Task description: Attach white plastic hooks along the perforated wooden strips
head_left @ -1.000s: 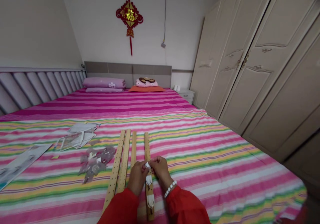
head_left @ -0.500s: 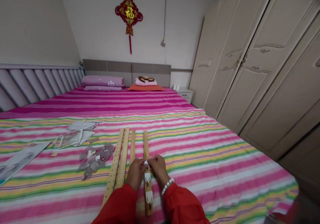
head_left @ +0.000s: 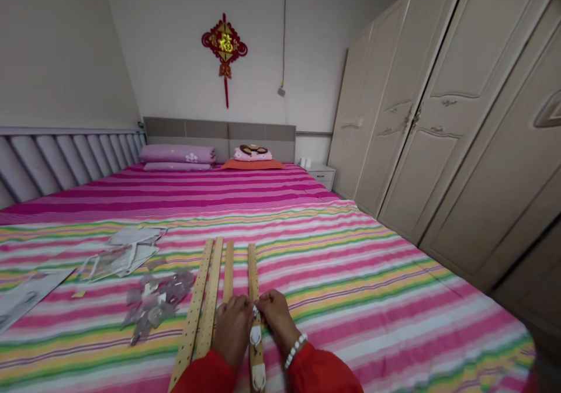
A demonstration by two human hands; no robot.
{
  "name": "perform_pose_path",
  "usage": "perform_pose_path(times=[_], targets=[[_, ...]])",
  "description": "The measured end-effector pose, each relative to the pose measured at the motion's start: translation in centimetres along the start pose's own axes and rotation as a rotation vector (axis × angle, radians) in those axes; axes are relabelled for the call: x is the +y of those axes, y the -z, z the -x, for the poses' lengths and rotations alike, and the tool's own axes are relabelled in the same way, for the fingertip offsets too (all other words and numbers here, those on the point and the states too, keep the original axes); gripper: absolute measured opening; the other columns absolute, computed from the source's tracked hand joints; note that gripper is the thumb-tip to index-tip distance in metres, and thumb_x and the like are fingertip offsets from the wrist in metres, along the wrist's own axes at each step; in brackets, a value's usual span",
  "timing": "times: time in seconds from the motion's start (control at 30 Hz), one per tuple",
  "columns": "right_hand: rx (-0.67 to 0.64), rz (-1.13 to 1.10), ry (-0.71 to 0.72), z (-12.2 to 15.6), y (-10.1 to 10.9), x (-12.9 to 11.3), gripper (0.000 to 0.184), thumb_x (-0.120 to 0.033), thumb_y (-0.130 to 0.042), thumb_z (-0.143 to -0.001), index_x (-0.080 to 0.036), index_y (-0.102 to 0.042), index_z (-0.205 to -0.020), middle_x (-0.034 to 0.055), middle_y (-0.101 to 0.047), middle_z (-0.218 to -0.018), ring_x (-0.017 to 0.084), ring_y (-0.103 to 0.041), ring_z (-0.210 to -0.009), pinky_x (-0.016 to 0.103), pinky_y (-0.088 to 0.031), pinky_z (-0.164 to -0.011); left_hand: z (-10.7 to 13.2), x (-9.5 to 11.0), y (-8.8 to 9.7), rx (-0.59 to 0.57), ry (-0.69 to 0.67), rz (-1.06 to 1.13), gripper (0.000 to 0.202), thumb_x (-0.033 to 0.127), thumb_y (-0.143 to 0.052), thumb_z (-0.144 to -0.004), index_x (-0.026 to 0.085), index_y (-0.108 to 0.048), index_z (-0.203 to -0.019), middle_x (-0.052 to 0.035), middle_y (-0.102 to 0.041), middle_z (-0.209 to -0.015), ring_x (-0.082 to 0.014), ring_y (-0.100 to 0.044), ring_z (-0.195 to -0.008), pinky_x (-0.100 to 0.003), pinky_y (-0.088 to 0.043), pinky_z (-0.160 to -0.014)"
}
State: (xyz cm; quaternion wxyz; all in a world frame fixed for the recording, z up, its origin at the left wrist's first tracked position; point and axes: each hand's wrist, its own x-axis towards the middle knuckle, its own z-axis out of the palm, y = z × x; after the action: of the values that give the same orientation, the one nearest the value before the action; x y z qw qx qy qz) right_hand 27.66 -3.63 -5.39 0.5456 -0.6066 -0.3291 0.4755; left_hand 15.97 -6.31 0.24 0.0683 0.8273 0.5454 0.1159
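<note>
Several long wooden strips with rows of holes lie side by side on the striped bed (head_left: 350,276). My left hand (head_left: 232,329) and my right hand (head_left: 275,320) meet over the rightmost strip (head_left: 252,267), fingers pinched together on a small white hook (head_left: 255,310) at the strip's surface. Two more white hooks (head_left: 255,337) sit on the same strip nearer to me. My right wrist wears a white bead bracelet (head_left: 295,344). Both sleeves are red.
A pile of clear plastic packets (head_left: 155,299) lies left of the strips, with paper sheets (head_left: 125,247) beyond it and another sheet (head_left: 26,294) at far left. Pillows (head_left: 177,155) rest by the headboard. A cream wardrobe (head_left: 438,124) lines the right side.
The view has tilted up, so my hands and the strips sit lower in frame. My fingers stay pinched on the small white hook over the rightmost strip.
</note>
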Motion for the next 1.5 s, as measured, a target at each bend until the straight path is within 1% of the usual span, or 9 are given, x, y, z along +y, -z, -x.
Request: perform_pose_path(times=[0.17,0.33,0.47,0.6,0.73,0.9,1.1,1.33,1.5], targets=[[0.098,0.009,0.063,-0.8,-0.4,1.1,0.012,-0.012,-0.059,-0.051,-0.020,-0.050,-0.053,-0.0085,-0.047,-0.043,0.010,-0.046,-0.043,0.022,-0.036,-0.043,-0.2,-1.0,-1.2,0.010,-0.010,0.032,0.034,0.019,-0.042,-0.090,0.030,-0.068,-0.109,-0.0045,-0.062,-0.121,-0.0225,-0.051,-0.115,-0.038,-0.032,-0.089],[0.102,0.026,0.084,-1.4,-0.7,1.7,0.014,-0.016,-0.061,-0.051,-0.021,-0.048,-0.050,-0.0077,-0.048,-0.041,0.012,-0.048,-0.043,0.022,-0.035,-0.043,-0.1,-0.7,-1.5,-0.013,0.016,0.037,0.035,0.020,-0.040,-0.091,0.030,-0.066,-0.113,-0.0040,-0.062,-0.123,-0.0208,-0.054,-0.112,-0.038,-0.033,-0.090],[0.048,-0.023,0.059,-0.5,-0.3,0.7,0.016,-0.022,-0.063,-0.054,-0.021,-0.047,-0.053,-0.0083,-0.047,-0.039,0.010,-0.044,-0.039,0.022,-0.033,-0.039,0.1,-0.4,-0.9,0.005,0.053,0.062,0.036,0.021,-0.041,-0.090,0.031,-0.066,-0.113,-0.0042,-0.062,-0.123,-0.0212,-0.054,-0.112,-0.037,-0.033,-0.088],[-0.068,-0.123,0.050,0.9,0.7,-0.5,0.021,-0.037,-0.060,-0.065,-0.020,-0.049,-0.056,-0.0066,-0.049,-0.041,0.009,-0.041,-0.034,0.021,-0.028,-0.035,-0.1,-0.6,0.1,-0.016,0.114,0.112,0.033,0.026,-0.043,-0.089,0.031,-0.069,-0.109,-0.0040,-0.063,-0.123,-0.0230,-0.052,-0.114,-0.037,-0.032,-0.087],[-0.101,-0.131,0.086,1.8,1.3,-0.9,0.030,-0.045,-0.058,-0.068,-0.019,-0.051,-0.055,-0.0063,-0.047,-0.039,0.008,-0.037,-0.032,0.021,-0.023,-0.034,0.4,-0.5,0.5,-0.005,0.187,0.166,0.039,0.025,-0.037,-0.091,0.028,-0.061,-0.121,-0.0059,-0.063,-0.124,-0.0228,-0.050,-0.119,-0.038,-0.033,-0.091],[-0.090,-0.036,0.119,2.3,1.1,-0.9,0.041,-0.054,-0.057,-0.070,-0.020,-0.050,-0.048,-0.0065,-0.039,-0.033,0.009,-0.034,-0.033,0.022,-0.023,-0.036,1.5,0.4,-0.1,-0.011,0.260,0.199,0.045,0.018,-0.034,-0.090,0.020,-0.051,-0.132,-0.0096,-0.060,-0.129,-0.0202,-0.046,-0.126,-0.038,-0.029,-0.101],[-0.139,-0.013,0.174,3.1,1.3,-1.2,0.049,-0.060,-0.058,-0.067,-0.019,-0.047,-0.041,-0.0052,-0.038,-0.035,0.009,-0.033,-0.038,0.024,-0.023,-0.040,1.7,1.4,-0.8,-0.094,0.246,0.169,0.056,0.007,-0.030,-0.085,0.018,-0.044,-0.138,-0.0101,-0.049,-0.141,-0.0191,-0.034,-0.137,-0.044,-0.017,-0.111],[-0.106,-0.039,0.188,4.9,1.7,-0.6,0.042,-0.051,-0.063,-0.064,-0.019,-0.048,-0.042,-0.0055,-0.039,-0.038,0.010,-0.034,-0.040,0.024,-0.027,-0.043,3.9,2.6,1.0,-0.163,0.218,0.196,0.053,0.013,-0.027,-0.088,0.020,-0.046,-0.137,-0.0094,-0.049,-0.142,-0.0215,-0.031,-0.139,-0.051,-0.012,-0.112],[-0.105,-0.028,0.178,6.2,2.3,-0.2,0.041,-0.052,-0.063,-0.066,-0.019,-0.052,-0.045,-0.0055,-0.040,-0.038,0.009,-0.034,-0.038,0.024,-0.025,-0.040,5.2,1.5,0.0,-0.156,0.150,0.250,0.055,0.013,-0.037,-0.083,0.026,-0.047,-0.136,-0.0058,-0.050,-0.141,-0.0219,-0.032,-0.139,-0.052,-0.015,-0.113]])
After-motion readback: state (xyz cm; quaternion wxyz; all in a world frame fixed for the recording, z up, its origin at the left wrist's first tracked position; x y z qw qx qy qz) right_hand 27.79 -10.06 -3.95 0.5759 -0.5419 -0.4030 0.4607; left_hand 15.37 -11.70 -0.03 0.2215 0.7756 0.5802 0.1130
